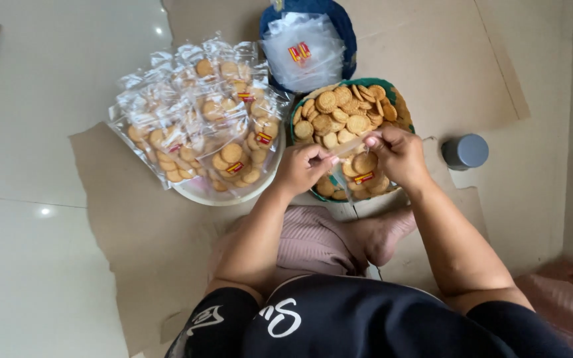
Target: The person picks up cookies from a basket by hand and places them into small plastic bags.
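While both hands, left hand (302, 166) and right hand (396, 154), pinch the small clear bag (356, 166) of biscuits with closed fingers, a slack grip could spill them over the green basket (402, 113).

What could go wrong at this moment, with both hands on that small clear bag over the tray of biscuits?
1. The left hand and right hand pinch only the top of the clear bag; a slip could spill its biscuits.
2. The green tray is heaped to its rim, so a nudge might push loose biscuits onto the cardboard.
3. The filled bags overhang their bowl and may slide off.
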